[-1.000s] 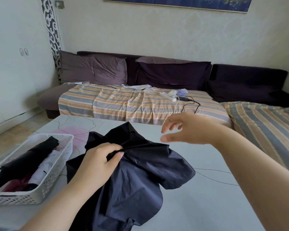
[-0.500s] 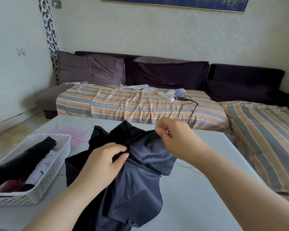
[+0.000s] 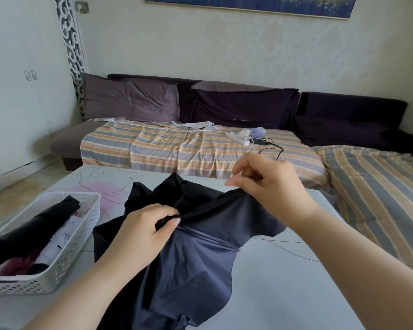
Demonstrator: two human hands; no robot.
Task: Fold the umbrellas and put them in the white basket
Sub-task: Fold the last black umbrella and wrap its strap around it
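A dark navy umbrella (image 3: 191, 265) lies loosely bunched on the white table (image 3: 284, 294), its canopy spread towards me. My left hand (image 3: 143, 232) grips a gathered fold at the middle of the canopy. My right hand (image 3: 270, 186) pinches the canopy's far right edge and holds it lifted a little off the table. The white basket (image 3: 65, 263) stands at the table's left edge and holds a folded black umbrella (image 3: 31, 232) beside a white one and something dark red. The navy umbrella's shaft and handle are hidden under the fabric.
Beyond the table runs a dark purple sofa (image 3: 224, 108) covered with a striped sheet (image 3: 177, 148). A power strip with cables (image 3: 243, 139) lies on the sheet. A second striped cushion (image 3: 379, 186) is close on the right. White doors line the left wall.
My right hand came down from open in the air, took hold of the canopy's right flap, and has pulled it out to the right. My left hand has kept its grip.
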